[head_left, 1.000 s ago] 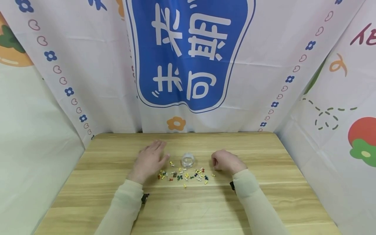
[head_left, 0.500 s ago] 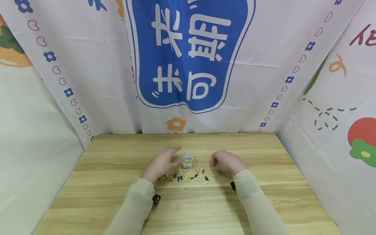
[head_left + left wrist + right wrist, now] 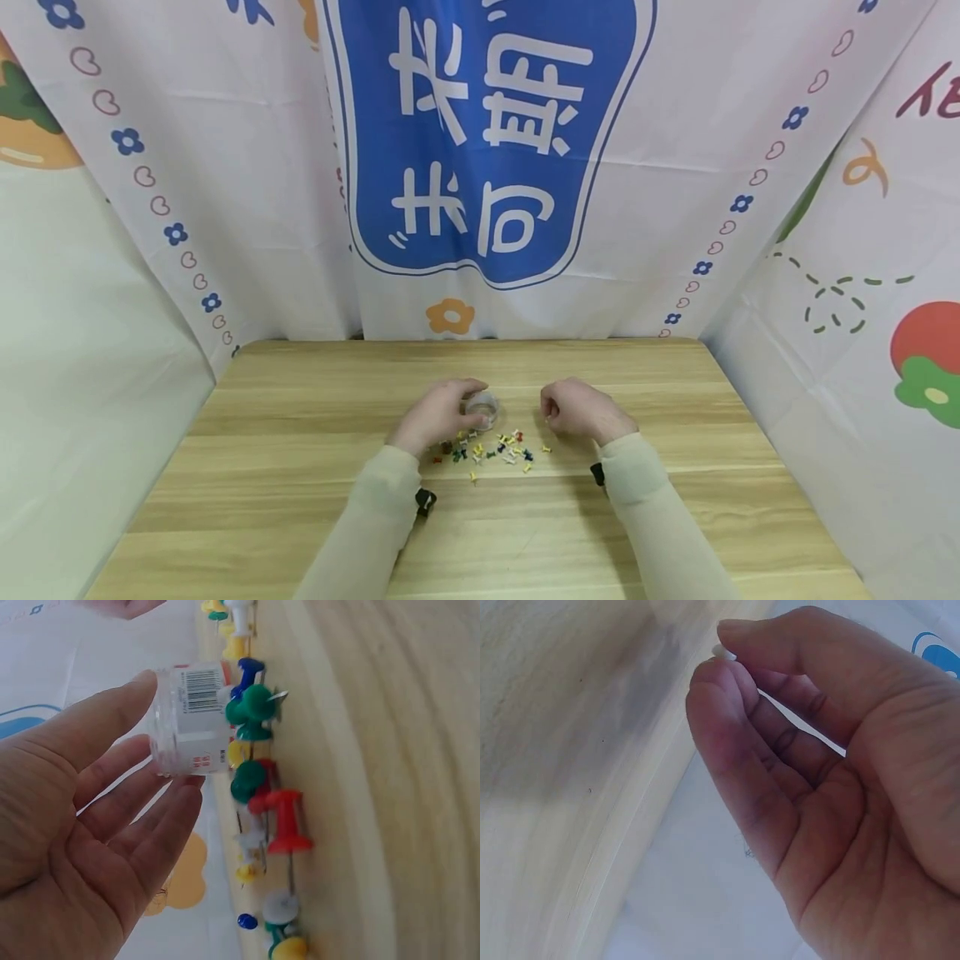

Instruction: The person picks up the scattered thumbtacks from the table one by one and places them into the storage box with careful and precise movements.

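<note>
In the head view my left hand (image 3: 437,410) has its thumb and fingers round a small clear jar (image 3: 486,408) standing on the table. The left wrist view shows the jar's white label with a barcode, the thumb at its near side and fingers beyond. My right hand (image 3: 585,408) is held to the right of the jar. Between its thumb and index finger it pinches a small white push pin (image 3: 721,652), mostly hidden by the fingertips. Loose push pins (image 3: 477,450) in red, yellow, green, blue and white lie in front of the jar.
The wooden table (image 3: 570,533) meets a printed white curtain (image 3: 630,250) at its back edge. One yellow push pin (image 3: 473,477) lies nearer than the others, and another yellow pin (image 3: 546,449) lies below the right hand.
My left hand has moved right from the pins' left side, and its thumb and fingers have come round the jar. The right hand has stayed almost still.
</note>
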{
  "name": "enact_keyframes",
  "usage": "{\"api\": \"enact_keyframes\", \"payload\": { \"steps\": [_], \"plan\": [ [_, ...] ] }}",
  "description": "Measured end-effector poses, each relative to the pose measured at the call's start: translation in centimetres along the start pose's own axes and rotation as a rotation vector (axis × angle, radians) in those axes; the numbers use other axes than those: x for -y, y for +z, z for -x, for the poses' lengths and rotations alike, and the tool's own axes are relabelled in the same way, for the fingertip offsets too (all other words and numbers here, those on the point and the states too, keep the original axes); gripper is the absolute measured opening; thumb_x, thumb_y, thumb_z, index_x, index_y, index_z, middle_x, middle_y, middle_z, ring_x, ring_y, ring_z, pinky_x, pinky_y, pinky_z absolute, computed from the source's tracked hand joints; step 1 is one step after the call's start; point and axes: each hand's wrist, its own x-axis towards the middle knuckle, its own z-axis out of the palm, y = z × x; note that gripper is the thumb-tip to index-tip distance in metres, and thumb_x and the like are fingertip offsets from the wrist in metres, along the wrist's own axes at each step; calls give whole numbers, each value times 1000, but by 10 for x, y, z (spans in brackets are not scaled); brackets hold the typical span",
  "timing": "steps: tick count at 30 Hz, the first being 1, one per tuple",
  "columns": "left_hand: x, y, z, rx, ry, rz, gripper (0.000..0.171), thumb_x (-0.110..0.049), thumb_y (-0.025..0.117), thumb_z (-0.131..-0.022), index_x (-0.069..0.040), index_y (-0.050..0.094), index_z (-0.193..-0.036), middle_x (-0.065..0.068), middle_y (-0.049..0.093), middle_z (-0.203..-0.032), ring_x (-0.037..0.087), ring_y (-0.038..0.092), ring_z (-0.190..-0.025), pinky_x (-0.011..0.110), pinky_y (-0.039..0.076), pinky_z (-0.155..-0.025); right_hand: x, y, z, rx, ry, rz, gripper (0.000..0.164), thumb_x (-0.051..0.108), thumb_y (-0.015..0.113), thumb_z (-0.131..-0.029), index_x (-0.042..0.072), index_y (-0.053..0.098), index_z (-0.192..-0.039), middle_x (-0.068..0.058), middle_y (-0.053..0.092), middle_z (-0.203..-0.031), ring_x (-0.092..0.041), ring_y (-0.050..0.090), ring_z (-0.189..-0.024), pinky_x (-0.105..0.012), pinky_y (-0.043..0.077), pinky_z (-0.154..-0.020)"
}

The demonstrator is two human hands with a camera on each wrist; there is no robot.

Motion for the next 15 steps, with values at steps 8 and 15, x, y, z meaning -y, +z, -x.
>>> {"api": "enact_keyframes", "payload": {
  "steps": [8, 15],
  "plan": [
    [0, 6, -4, -6, 6, 19, 57, -32, 82, -93, -16, 64, -144, 6, 68, -144, 29, 64, -133, 51, 51, -115, 2, 0, -3, -92, -41, 30, 24, -5, 63, -83, 18, 68, -85, 5, 64, -81, -13, 59, -76, -28, 51, -69],
    [0, 6, -5, -5, -16, 39, 55, -32, 83, -92, -17, 64, -142, 7, 69, -142, 28, 65, -130, 51, 52, -114, 8, 3, -9, -200, -141, 46, 13, 3, 69, -89, 15, 73, -93, 7, 68, -84, -8, 59, -76, -26, 54, -73]
  ]
}}
